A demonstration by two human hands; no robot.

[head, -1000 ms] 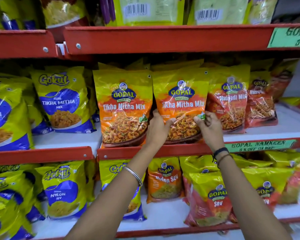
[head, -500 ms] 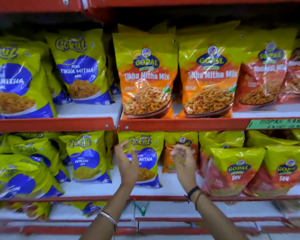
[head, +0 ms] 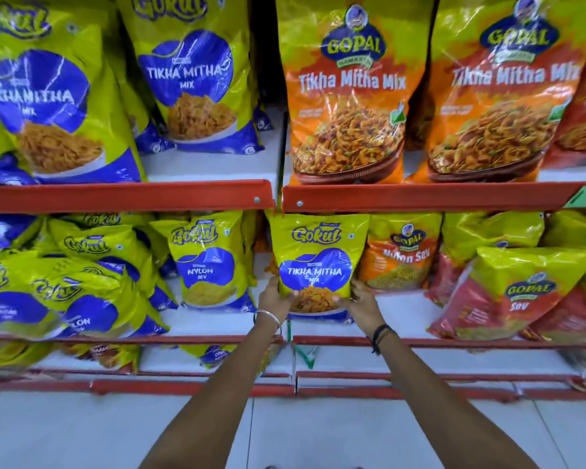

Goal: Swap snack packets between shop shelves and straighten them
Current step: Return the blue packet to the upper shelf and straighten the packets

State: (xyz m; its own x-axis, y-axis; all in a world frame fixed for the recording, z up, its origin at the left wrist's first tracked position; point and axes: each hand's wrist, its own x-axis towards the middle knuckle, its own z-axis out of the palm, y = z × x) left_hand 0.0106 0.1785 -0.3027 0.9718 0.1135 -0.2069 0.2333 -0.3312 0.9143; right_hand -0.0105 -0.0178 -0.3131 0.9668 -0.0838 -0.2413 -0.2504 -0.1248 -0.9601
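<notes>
A person's left hand (head: 275,297) and right hand (head: 360,301) clamp the lower corners of a Gokul Tikha Mitha Mix packet (head: 316,265) on the middle shelf (head: 403,313), fingers spread and wrapped around the bag's two sides, thumbs pressed to its front. The packet stands upright between the palms, its base touching the white shelf board, its top just under the red shelf lip (head: 420,199) above the fingertips.

Just left of the left fingers stands a Gokul Nylon Sev packet (head: 207,262); just right of the right fingers, a Gopal Nylon Sev packet (head: 401,255) stands slightly behind. Above and beyond the hands, on the upper shelf, a Gopal Tikha Mitha Mix packet (head: 349,93) faces out, with large Gokul bags (head: 192,76) to the left.

The packet appears to sit in the Gopal bay, so the step in hand is likely lifting it out for a swap. Done well, that means an even grip low on both sides, drawing it straight toward the body so its top clears the lip, and not dragging the neighbouring Sev bags over.
</notes>
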